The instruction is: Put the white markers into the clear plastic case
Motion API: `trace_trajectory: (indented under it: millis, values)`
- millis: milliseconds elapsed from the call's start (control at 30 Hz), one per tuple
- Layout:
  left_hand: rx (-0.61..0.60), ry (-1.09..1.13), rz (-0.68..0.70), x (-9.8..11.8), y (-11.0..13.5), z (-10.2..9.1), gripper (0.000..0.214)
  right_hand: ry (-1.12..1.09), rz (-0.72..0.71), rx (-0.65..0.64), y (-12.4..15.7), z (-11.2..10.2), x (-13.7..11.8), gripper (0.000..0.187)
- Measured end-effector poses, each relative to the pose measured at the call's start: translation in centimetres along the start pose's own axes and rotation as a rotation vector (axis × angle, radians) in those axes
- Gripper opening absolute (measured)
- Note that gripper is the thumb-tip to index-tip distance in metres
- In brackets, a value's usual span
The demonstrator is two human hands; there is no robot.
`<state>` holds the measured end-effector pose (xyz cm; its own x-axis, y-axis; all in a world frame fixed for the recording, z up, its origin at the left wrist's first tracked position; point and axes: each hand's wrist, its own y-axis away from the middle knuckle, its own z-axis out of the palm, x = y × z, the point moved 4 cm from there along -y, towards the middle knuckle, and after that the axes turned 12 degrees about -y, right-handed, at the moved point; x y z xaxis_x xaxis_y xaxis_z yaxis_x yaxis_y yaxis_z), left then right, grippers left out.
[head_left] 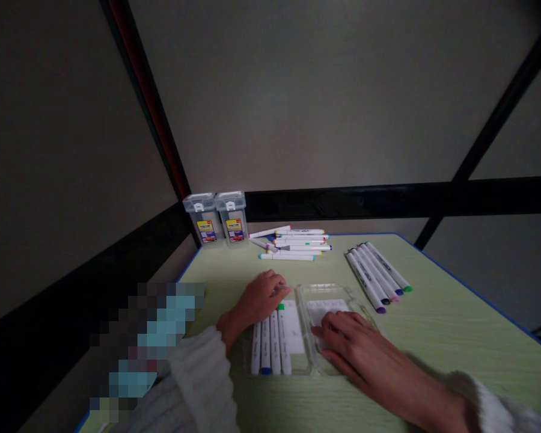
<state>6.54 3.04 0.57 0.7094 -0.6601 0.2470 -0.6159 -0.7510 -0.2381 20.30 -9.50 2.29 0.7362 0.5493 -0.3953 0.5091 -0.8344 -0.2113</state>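
Note:
A clear plastic case (pixel 312 361) lies unfolded on the table. In its left half several white markers (pixel 275 346) lie side by side, one with a green end up top and one with a blue end at the bottom. My left hand (pixel 264 294) curls over their far ends, thumb near the green end; whatever its fingers grip is hidden. Over the right half, my right hand (pixel 351 343) rests palm down with fingers loosely apart, across a white paper insert (pixel 327 307). Nothing shows in that hand.
Behind the case is a loose pile of white markers (pixel 297 246) with coloured ends. To the right, several thicker markers (pixel 379 276) lie in a slanted row. Two lidded clear boxes (pixel 232 222) stand at the back left, near the wall (pixel 320 108). A pixelated patch covers the left side.

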Motion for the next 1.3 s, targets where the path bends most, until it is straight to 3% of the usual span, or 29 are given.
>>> trace_trajectory:
  millis: [567, 1000, 1133, 1300]
  values:
    - [-0.002, 0.006, -0.012, -0.1, 0.0, 0.1, 0.018, 0.009, 0.006, -0.022, 0.1, 0.2, 0.2, 0.016]
    - [-0.009, 0.051, -0.028, 0.0, 0.0, -0.1, 0.015, -0.002, -0.024, 0.043, -0.1, -0.1, 0.0, 0.019]
    - [0.063, 0.145, -0.038, -0.1, -0.2, -0.4, 0.013, 0.018, -0.007, 0.039, 0.0, 0.0, 0.0, 0.019]
    - [0.286, 0.173, -0.109, -1.1, -0.5, -1.8, 0.015, 0.038, 0.011, 0.050, 0.0, 0.3, 0.1, 0.017]
